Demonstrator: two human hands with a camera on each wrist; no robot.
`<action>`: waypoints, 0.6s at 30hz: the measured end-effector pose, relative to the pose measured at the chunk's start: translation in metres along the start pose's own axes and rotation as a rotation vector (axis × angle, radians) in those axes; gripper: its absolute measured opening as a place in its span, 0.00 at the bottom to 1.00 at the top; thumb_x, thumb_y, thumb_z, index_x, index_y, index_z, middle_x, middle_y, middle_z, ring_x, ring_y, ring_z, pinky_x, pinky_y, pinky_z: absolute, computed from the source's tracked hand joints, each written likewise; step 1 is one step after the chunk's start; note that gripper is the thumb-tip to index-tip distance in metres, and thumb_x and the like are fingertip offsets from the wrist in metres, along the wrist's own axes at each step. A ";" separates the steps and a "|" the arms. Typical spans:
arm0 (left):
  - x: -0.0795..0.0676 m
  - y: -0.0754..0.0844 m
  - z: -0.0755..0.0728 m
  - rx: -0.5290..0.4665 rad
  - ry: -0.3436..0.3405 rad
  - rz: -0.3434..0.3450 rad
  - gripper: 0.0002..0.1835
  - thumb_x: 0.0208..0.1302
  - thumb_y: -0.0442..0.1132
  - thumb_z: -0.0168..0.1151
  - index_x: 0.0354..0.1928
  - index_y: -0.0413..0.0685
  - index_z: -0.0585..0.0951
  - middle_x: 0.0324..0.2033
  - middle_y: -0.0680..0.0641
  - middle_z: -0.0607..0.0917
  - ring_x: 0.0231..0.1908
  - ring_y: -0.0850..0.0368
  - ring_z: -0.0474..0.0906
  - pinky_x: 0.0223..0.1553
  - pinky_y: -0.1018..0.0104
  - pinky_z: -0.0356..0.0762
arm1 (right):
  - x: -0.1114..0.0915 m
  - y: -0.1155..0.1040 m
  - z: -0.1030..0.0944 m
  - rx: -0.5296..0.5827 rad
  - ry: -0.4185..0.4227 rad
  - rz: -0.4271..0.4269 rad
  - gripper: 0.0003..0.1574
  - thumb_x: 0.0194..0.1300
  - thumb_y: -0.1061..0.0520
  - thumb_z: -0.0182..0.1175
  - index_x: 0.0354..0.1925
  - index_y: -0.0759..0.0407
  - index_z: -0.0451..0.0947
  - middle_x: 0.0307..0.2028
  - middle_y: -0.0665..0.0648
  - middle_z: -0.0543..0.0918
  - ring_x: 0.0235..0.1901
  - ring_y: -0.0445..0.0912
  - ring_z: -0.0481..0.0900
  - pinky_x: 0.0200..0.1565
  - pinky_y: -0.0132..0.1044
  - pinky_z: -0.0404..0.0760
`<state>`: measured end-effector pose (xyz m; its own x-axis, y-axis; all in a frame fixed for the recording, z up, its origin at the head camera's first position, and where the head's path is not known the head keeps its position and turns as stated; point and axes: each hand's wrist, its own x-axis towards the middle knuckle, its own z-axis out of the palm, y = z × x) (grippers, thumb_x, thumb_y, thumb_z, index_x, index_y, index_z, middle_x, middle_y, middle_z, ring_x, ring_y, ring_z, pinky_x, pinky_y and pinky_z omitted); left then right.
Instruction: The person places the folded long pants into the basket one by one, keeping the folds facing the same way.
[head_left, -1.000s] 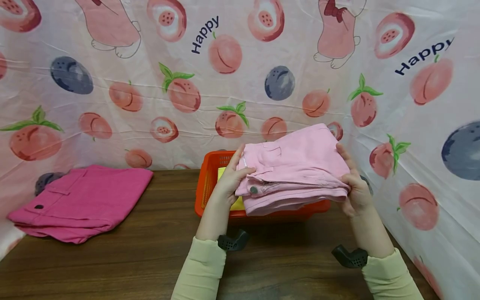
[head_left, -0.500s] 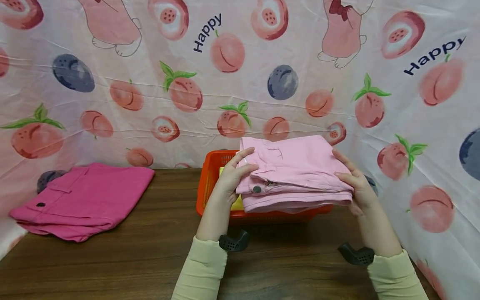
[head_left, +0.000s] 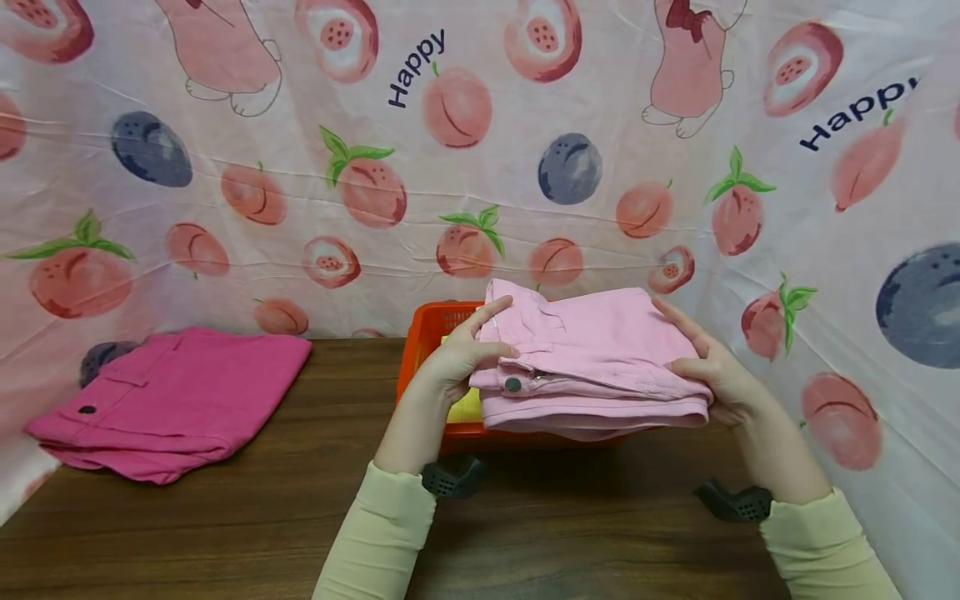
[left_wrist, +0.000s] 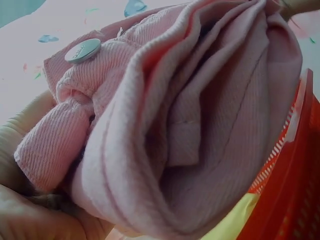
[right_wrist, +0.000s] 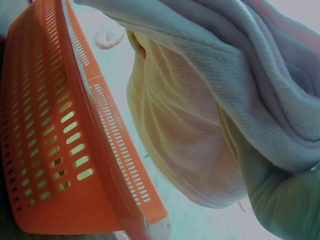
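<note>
Folded light pink pants (head_left: 585,350) are held up in front of and over a red-orange basket (head_left: 422,337). My left hand (head_left: 459,357) grips their waistband end, thumb and forefinger on top, the other fingers mostly hidden beneath. At the opposite end my right hand (head_left: 716,371) holds the fold the same way, with two digits showing on top. A round metal button (left_wrist: 83,51) and the folded layers (left_wrist: 185,125) show up close in the left wrist view. Below the pants, yellow cloth (head_left: 467,407) lies in the basket.
Folded hot pink pants (head_left: 180,400) lie on the left of the brown wooden table (head_left: 225,533). A peach-print cloth (head_left: 300,167) hangs behind and along the right side. The slotted basket wall (right_wrist: 45,130) stands close by in the right wrist view.
The pants have come down a little at the far edge and lie flatter. My right hand has shifted slightly right and both forearms have spread wider. The hot pink pants stay put.
</note>
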<state>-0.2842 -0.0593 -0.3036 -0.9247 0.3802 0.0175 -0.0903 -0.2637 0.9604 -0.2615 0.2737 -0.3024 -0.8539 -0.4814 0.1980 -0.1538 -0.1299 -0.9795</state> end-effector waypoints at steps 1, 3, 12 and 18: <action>0.000 0.002 -0.001 0.006 -0.004 -0.003 0.41 0.55 0.24 0.62 0.70 0.61 0.65 0.55 0.41 0.69 0.35 0.54 0.78 0.36 0.67 0.79 | 0.001 -0.002 0.000 -0.009 0.000 0.006 0.50 0.62 0.71 0.47 0.76 0.40 0.46 0.68 0.57 0.38 0.57 0.53 0.45 0.47 0.31 0.72; 0.000 0.005 -0.002 0.020 -0.008 -0.001 0.42 0.55 0.24 0.60 0.71 0.61 0.64 0.52 0.41 0.70 0.32 0.55 0.78 0.34 0.67 0.79 | 0.005 -0.005 0.002 -0.026 0.008 0.021 0.50 0.63 0.71 0.47 0.76 0.41 0.46 0.68 0.57 0.38 0.57 0.53 0.46 0.46 0.30 0.73; -0.001 0.019 -0.010 0.034 0.001 0.006 0.43 0.54 0.21 0.54 0.72 0.58 0.61 0.55 0.41 0.67 0.36 0.54 0.76 0.33 0.68 0.79 | 0.016 -0.017 0.015 -0.153 0.097 0.060 0.50 0.61 0.70 0.50 0.76 0.45 0.46 0.72 0.56 0.39 0.61 0.53 0.44 0.53 0.33 0.62; -0.002 0.029 -0.015 0.037 0.008 0.004 0.42 0.55 0.20 0.52 0.72 0.57 0.60 0.53 0.41 0.68 0.36 0.55 0.75 0.33 0.68 0.79 | 0.023 -0.021 0.022 -0.169 0.129 0.084 0.51 0.61 0.69 0.52 0.76 0.42 0.46 0.71 0.58 0.41 0.61 0.53 0.47 0.51 0.30 0.69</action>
<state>-0.2907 -0.0806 -0.2798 -0.9281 0.3719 0.0191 -0.0731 -0.2323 0.9699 -0.2668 0.2459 -0.2760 -0.9221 -0.3679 0.1197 -0.1513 0.0582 -0.9868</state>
